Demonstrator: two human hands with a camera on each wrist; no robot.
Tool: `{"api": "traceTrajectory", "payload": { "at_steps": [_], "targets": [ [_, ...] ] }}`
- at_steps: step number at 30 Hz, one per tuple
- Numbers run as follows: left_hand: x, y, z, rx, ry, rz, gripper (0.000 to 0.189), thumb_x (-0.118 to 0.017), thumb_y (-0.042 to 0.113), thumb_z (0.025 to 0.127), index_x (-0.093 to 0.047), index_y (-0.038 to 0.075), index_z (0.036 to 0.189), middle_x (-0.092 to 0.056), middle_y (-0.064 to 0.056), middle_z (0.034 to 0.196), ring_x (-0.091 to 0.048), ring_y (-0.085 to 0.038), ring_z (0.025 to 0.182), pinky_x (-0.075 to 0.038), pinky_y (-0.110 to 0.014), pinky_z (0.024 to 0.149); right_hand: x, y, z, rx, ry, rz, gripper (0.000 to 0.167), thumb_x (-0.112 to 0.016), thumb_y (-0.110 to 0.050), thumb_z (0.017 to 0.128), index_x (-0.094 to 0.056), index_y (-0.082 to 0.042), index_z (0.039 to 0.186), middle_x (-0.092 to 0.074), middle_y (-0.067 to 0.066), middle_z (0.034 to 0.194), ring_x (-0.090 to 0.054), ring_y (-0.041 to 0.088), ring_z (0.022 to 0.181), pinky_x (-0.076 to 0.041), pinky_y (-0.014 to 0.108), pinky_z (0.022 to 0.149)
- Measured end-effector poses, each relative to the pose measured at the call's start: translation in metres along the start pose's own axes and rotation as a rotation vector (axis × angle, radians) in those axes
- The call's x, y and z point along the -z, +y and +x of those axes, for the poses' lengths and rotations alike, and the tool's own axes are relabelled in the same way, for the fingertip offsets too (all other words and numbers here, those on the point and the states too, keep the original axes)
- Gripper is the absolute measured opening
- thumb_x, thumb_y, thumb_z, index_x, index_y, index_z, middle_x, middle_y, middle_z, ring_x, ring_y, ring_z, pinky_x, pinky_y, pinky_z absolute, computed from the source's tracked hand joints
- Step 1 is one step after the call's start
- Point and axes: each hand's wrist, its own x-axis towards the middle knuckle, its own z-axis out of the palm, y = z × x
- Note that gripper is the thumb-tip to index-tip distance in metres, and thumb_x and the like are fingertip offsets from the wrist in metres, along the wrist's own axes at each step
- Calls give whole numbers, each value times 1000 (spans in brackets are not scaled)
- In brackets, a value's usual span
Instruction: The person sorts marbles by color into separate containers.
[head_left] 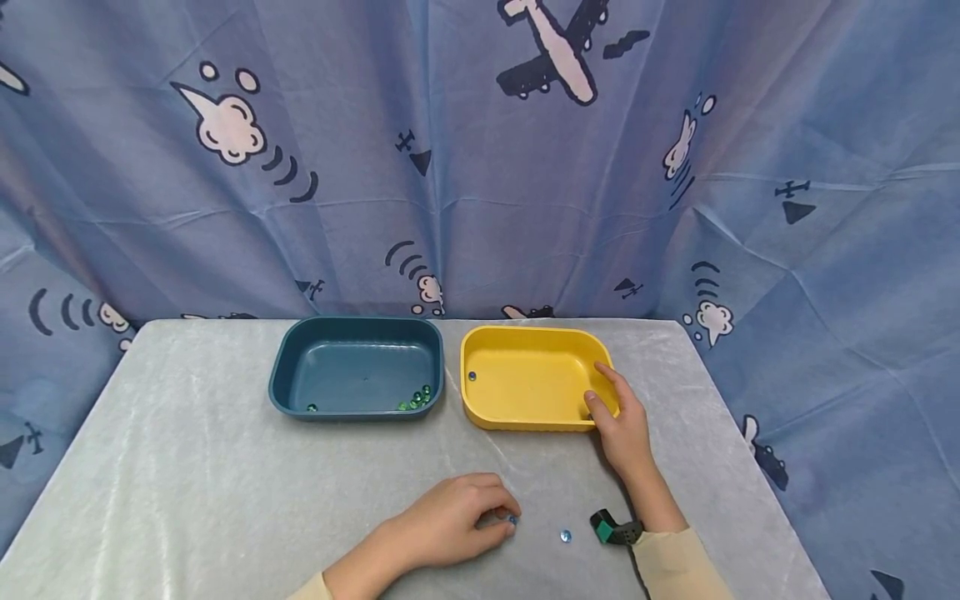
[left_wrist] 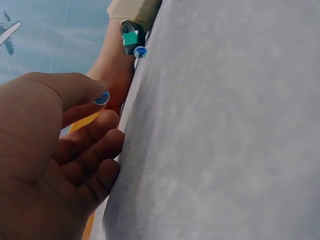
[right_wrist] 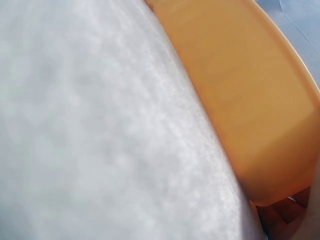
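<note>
My left hand (head_left: 453,518) is low over the table and pinches a small blue glass bead (left_wrist: 102,98) between thumb and index finger; its other fingers are loosely bent. A second blue bead (head_left: 566,536) lies on the table, right of that hand. At the right end of the yellow tray (head_left: 525,421), my right hand (head_left: 624,425) grips the front corner, thumb over the rim and index finger along the right side. One blue bead (head_left: 472,376) sits inside the tray at the left; a dark bit shows beside the thumb.
Left of the yellow tray stands a dark teal tray (head_left: 356,415) with several green beads (head_left: 414,400) near its front right corner and one at front left. A black and green wrist device (head_left: 615,528) is on the right wrist. A patterned blue curtain (head_left: 360,167) hangs behind the table.
</note>
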Motion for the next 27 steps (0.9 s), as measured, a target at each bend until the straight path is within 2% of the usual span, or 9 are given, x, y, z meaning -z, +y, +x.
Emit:
{"api": "traceTrajectory", "payload": {
  "at_steps": [18, 27],
  "targets": [
    [8, 9, 9, -7, 11, 44, 9, -75, 22, 106, -80, 20, 113, -64, 16, 98, -56, 3, 80, -40, -4, 74, 1, -1, 0, -6, -3, 12, 55, -62, -26, 111, -52, -10, 163, -45, 19, 169, -38, 41, 157, -27, 66, 128],
    [20, 11, 15, 14, -8, 17, 14, -73, 24, 108, -80, 17, 118, -66, 17, 100, -60, 2, 87, -46, -8, 79, 0, 0, 1, 1, 0, 15, 55, -62, -25, 110, -52, -9, 162, -46, 19, 168, -38, 42, 157, -27, 66, 128]
  ]
}}
